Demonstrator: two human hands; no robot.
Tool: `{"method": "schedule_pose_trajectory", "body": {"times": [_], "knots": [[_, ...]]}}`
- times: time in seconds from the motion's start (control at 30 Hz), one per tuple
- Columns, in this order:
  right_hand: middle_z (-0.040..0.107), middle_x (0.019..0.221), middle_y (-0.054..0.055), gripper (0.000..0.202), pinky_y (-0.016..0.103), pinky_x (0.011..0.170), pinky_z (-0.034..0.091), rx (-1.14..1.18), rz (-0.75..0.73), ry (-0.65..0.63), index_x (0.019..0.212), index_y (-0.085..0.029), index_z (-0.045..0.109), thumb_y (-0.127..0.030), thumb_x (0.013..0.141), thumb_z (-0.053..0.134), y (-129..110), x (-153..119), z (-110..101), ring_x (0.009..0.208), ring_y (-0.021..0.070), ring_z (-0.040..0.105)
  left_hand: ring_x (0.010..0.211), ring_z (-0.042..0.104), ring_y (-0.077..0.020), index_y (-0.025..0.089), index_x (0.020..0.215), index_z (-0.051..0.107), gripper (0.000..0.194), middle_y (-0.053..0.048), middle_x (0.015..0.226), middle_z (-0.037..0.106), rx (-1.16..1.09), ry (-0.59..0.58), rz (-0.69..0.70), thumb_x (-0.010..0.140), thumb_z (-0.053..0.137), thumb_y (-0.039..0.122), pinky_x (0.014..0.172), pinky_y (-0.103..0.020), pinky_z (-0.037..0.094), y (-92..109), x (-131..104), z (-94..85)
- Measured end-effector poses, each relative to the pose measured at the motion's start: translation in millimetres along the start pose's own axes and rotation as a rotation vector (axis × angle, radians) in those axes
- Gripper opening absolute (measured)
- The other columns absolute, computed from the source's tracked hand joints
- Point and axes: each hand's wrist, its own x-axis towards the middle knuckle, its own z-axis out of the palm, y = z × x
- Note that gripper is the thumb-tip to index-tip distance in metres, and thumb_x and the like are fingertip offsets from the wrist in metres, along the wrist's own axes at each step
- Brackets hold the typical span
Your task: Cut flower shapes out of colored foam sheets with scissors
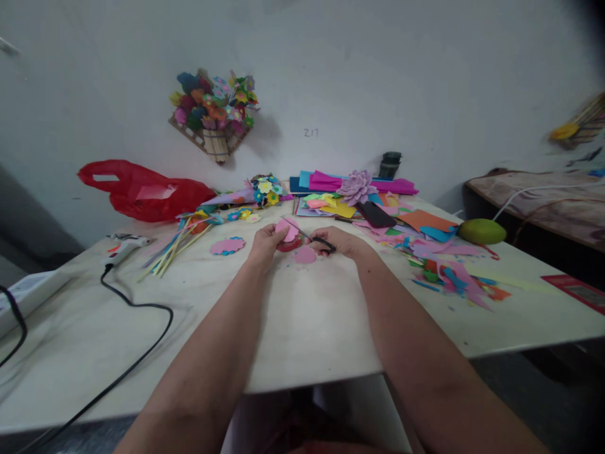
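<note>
The left hand point(270, 241) is pinching a pink piece point(287, 231) between thumb and fingers, holding it up above the bench point(312, 321). The right hand point(331, 241) is gripping dark-handled scissors point(323, 243), whose blades are pointing left and meeting the pink piece. A pink disc point(305, 255) is lying just below the scissors, and a blue-edged pink scalloped shape point(228, 245) is resting to the left of the left hand.

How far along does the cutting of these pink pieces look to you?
The scalloped pink-and-blue piece looks done. In work, the left hand holds a pink piece by the scissors in the right hand. Possibly left: the smooth-edged pink disc.
</note>
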Motion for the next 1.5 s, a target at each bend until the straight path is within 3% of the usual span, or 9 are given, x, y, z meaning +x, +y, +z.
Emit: {"method": "schedule_pose_trajectory", "body": {"times": [0.23,0.5,0.87,1.33,1.5], "knots": [[0.052,0.05,-0.005,0.019,0.02,0.043,0.032,0.017,-0.001,0.077,0.08,-0.014,0.06,-0.028,0.07,0.068,-10,-4,7,0.042,0.0058,0.042,0.055,0.061,-0.0141,0.015,0.07,0.06,0.04,0.0,0.061,0.063,-0.082,0.053,0.031,0.051,0.085,0.039,0.058,-0.028,0.05,-6,1,6.3],[0.055,0.055,-0.004,0.025,0.019,0.042,0.029,0.025,-0.047,0.108,0.082,-0.014,0.06,-0.036,0.073,0.067,-5,0,9,0.043,0.0055,0.045,0.059,0.065,-0.0176,0.013,0.073,0.059,0.042,-0.001,0.061,0.062,-0.14,0.087,0.003,0.049,0.085,0.035,0.061,-0.033,0.054,-4,-1,11.5],[0.06,0.061,-0.001,0.027,0.019,0.035,0.024,0.045,-0.085,0.117,0.079,-0.014,0.057,-0.041,0.079,0.062,-5,3,15,0.044,0.0061,0.05,0.053,0.058,-0.0118,0.015,0.063,0.055,0.033,0.001,0.057,0.058,-0.151,0.141,0.022,0.051,0.082,0.029,0.058,-0.028,0.05,0,-6,16.1],[0.059,0.058,-0.001,0.031,0.018,0.033,0.027,0.071,-0.111,0.123,0.074,-0.015,0.054,-0.044,0.081,0.061,-9,2,19,0.042,0.0065,0.051,0.052,0.056,-0.0117,0.016,0.06,0.057,0.03,0.0,0.056,0.06,-0.133,0.113,0.006,0.049,0.082,0.029,0.056,-0.028,0.049,-1,-7,16.0],[0.059,0.057,-0.001,0.031,0.018,0.032,0.028,0.073,-0.11,0.127,0.074,-0.015,0.053,-0.045,0.081,0.062,-9,3,21,0.042,0.0071,0.051,0.052,0.055,-0.0118,0.018,0.056,0.052,0.034,0.003,0.051,0.052,-0.134,0.124,0.002,0.049,0.084,0.03,0.058,-0.03,0.049,-2,-7,16.3]]}}
